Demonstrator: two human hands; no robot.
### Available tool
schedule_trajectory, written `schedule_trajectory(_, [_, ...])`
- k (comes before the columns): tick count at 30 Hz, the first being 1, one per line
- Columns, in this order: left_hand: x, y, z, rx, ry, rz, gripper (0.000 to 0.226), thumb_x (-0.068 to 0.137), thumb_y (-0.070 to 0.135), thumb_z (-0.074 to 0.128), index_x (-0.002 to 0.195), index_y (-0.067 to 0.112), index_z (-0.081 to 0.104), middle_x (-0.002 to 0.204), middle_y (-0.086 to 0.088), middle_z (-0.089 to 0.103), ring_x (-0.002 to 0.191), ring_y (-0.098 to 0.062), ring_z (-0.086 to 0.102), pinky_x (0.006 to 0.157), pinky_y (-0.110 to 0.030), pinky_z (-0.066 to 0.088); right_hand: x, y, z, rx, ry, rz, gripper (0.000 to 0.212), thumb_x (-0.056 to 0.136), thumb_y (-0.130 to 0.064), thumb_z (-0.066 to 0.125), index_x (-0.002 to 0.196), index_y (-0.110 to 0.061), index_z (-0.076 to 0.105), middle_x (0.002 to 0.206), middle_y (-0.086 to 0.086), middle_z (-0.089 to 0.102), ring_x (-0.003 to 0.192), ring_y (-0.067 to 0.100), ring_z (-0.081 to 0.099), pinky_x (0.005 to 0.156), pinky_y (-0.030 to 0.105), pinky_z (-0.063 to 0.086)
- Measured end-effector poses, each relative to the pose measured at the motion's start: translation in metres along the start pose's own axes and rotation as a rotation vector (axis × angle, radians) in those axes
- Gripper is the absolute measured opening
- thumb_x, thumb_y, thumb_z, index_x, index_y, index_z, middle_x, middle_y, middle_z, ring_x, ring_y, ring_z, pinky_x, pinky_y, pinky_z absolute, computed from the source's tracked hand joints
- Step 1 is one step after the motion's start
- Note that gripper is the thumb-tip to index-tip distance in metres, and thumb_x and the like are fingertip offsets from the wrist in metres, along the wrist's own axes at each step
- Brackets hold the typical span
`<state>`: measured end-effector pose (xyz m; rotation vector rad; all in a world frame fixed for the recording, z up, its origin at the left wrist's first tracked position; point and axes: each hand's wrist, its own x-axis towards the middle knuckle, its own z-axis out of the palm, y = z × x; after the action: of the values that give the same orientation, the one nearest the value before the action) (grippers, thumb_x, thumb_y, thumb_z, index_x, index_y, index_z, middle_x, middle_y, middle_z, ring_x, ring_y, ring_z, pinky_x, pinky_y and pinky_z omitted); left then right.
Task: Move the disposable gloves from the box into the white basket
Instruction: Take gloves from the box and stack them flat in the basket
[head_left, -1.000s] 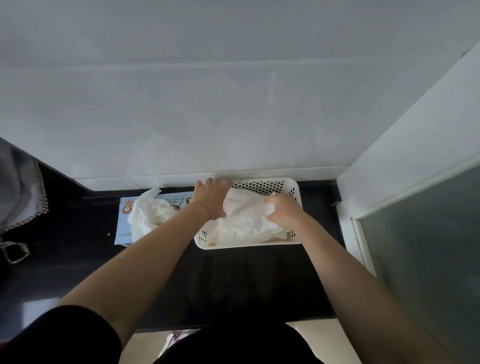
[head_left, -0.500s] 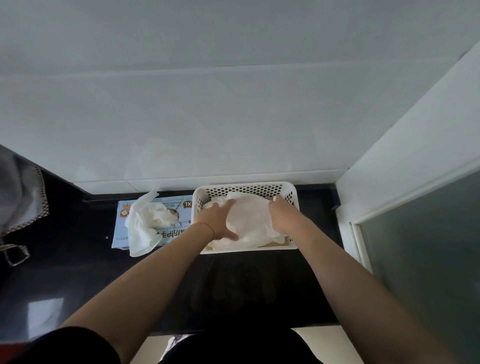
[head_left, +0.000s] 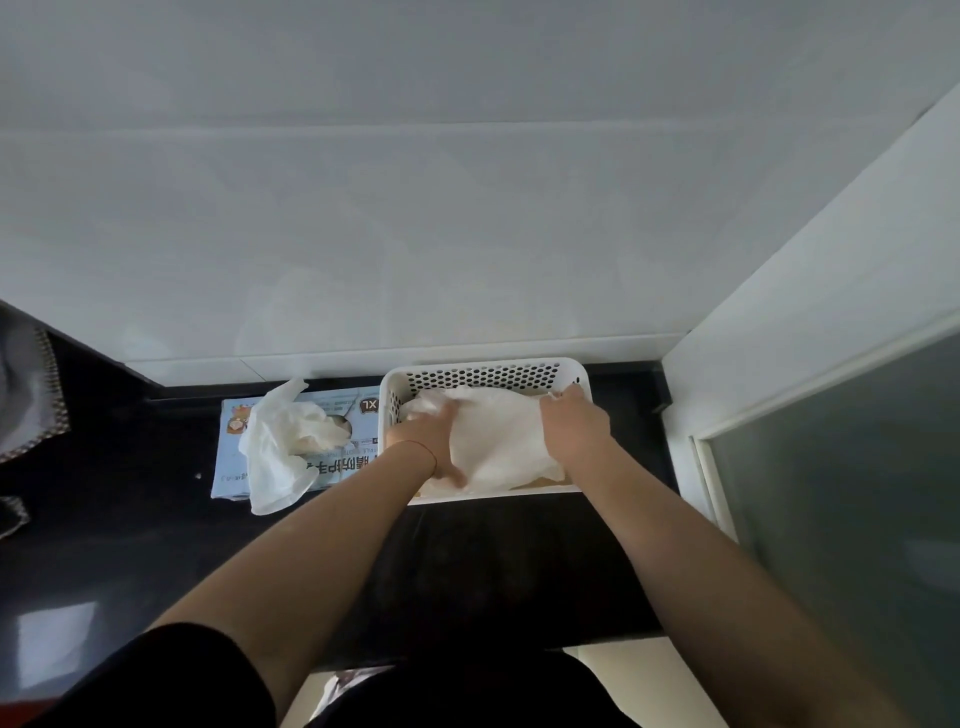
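Two bare arms reach forward over the dark table (head_left: 130, 525). The left hand (head_left: 428, 441) and right hand (head_left: 574, 428) lie on either side of a heap of white gloves (head_left: 498, 441) inside the white basket (head_left: 488, 371); whether the fingers grip or only press, I cannot tell. Left of the basket, just beside it, lies the box (head_left: 343, 410), with another glove (head_left: 280, 452) hanging out of its opening. The white wall (head_left: 415, 208) stands behind.

White tiled wall (head_left: 415, 234) fills upper view, faint grout lines. Glossy black counter (head_left: 119, 519) below w/ a window reflection at left. Frosted glass door (head_left: 857, 493) in white frame on right. Grey cloth (head_left: 26, 395) hangs at left edge. Soft daylight.
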<state>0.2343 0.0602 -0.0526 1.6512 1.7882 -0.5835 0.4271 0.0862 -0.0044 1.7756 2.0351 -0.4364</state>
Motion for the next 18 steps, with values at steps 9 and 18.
schedule_trajectory(9, [-0.009,0.020,-0.019,-0.042,0.387,0.122,0.063,0.087,0.053,0.063,0.134,0.020,0.035,0.111,-0.005,0.065,0.093,-0.026,0.064,0.077,-0.039,0.055,0.006,-0.037,-0.013,0.141,0.105,-0.166,0.033,0.092,0.001,0.049,0.124,-0.009,0.050,0.121,0.011,0.052,0.096,0.029,0.060,0.071,0.035,0.045])
schedule_trajectory(18, [0.008,0.005,-0.002,-0.062,0.025,0.083,0.130,0.064,0.049,0.085,0.150,0.046,-0.014,0.149,-0.020,0.032,0.136,-0.041,0.035,0.097,-0.051,0.049,0.033,-0.018,0.045,0.251,-0.196,-0.097,0.100,0.071,-0.038,0.084,0.146,-0.023,0.020,0.140,0.013,0.035,0.118,0.032,0.052,0.093,0.042,0.050])
